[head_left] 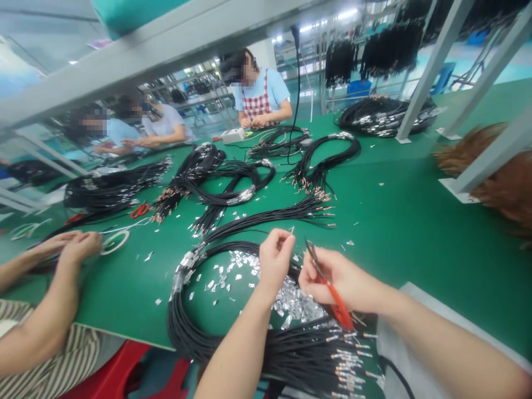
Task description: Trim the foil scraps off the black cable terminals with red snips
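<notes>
My left hand (275, 260) is closed in a pinch. A thin pale tip pokes out above its fingertips, apparently the end of a black cable that the hand mostly hides. In my right hand (330, 280) is a pair of scissors (338, 305) with red handles, the dark blades pointing up and toward the left hand, a short way apart from it. Beneath both hands curves a large bundle of black cables (183, 321), bound with silvery wrap and ending in bare, pale and coppery tips at the lower right. Small silver foil scraps (297, 302) are piled inside the loop.
More black cable bundles (224, 188) lie across the green table (399, 221). A co-worker's hands (78, 246) are at the left, beside a white tape roll (115, 243) and red-handled scissors (140, 210). Metal posts (486, 149) stand at the right. Other people sit opposite.
</notes>
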